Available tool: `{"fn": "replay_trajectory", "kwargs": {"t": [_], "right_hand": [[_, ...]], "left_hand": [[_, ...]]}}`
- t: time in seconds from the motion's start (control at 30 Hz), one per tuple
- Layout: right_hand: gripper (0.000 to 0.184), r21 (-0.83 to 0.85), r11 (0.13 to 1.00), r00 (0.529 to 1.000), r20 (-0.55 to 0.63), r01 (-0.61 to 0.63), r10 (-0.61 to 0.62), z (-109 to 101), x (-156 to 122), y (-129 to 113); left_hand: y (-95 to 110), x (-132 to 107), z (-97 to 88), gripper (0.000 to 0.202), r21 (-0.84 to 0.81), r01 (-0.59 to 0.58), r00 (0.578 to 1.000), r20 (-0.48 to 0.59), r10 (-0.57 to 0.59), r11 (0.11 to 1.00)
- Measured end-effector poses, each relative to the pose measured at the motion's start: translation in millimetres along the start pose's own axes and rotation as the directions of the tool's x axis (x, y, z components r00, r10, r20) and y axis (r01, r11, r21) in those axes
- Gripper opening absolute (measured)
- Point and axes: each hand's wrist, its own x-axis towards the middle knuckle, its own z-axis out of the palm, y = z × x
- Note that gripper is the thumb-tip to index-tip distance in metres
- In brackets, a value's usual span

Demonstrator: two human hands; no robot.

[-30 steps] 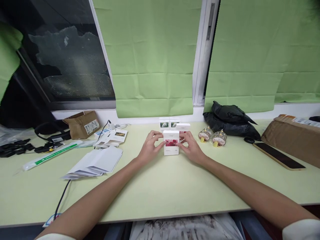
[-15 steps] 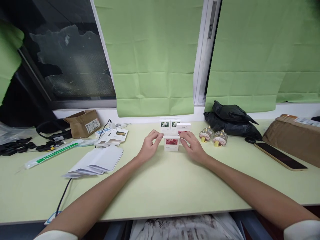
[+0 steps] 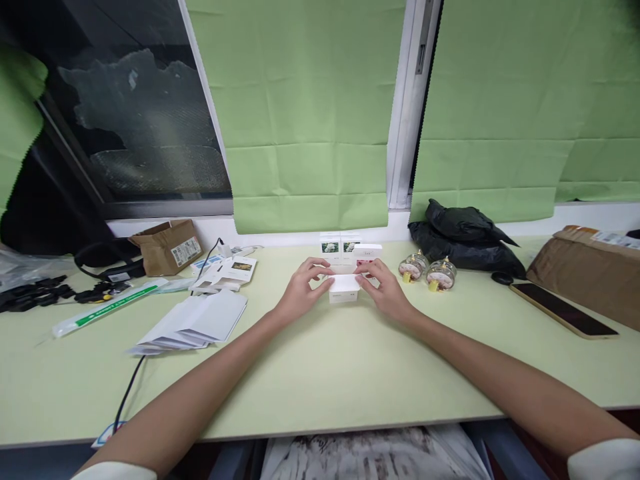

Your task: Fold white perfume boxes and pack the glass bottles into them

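Observation:
A small white carton (image 3: 343, 297) stands upright on the table between my hands. Its top flap (image 3: 345, 283) juts toward me and covers the picture on the front. At the flap's left corner, my left hand (image 3: 300, 290) pinches it between thumb and fingers. My right hand (image 3: 387, 292) grips the right corner in the same way. Just behind, two white cartons with white-flower pictures (image 3: 330, 248) stand side by side. Another carton with a pink picture (image 3: 367, 251) is partly hidden by my right hand.
Folded white cardboard blanks (image 3: 193, 321) and flattened printed boxes (image 3: 225, 275) lie left, near an open brown box (image 3: 167, 248). To the right are two ornate glass jars (image 3: 440, 275), a black plastic bag (image 3: 463, 243), a phone (image 3: 563, 310) and a brown parcel (image 3: 590, 273).
The front carton's flap has swung out toward me, hiding its red flower picture. Both hands have shifted slightly and now pinch the flap's corners.

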Motion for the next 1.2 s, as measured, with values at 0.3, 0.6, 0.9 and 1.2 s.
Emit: {"fn": "replay_trajectory", "kwargs": {"t": [0.3,0.6,0.9,1.2], "right_hand": [[0.024,-0.164,0.982,0.995,0.008,0.095,-0.095,2.8,-1.2,-8.4],[0.047,-0.155,0.983,0.933,-0.359,-0.097,0.035,-9.2,5.9,16.7],[0.087,0.174,0.938,0.911,-0.243,-0.298,0.334,-8.6,9.5,52.9],[0.065,0.21,0.882,0.9,-0.025,-0.422,0.436,-5.7,5.3,78.3]], "left_hand": [[0.2,1.6,12.7,0.019,0.006,0.006,0.996,-0.092,-0.006,1.0],[-37.2,10.8,-4.1,0.026,-0.039,0.134,0.956,-0.257,-0.14,0.99],[-60.8,15.1,-1.2,0.044,-0.091,0.189,0.957,-0.208,-0.204,0.978],[-66.8,9.8,9.7,0.07,-0.297,0.28,0.943,-0.095,-0.32,0.913]]}}
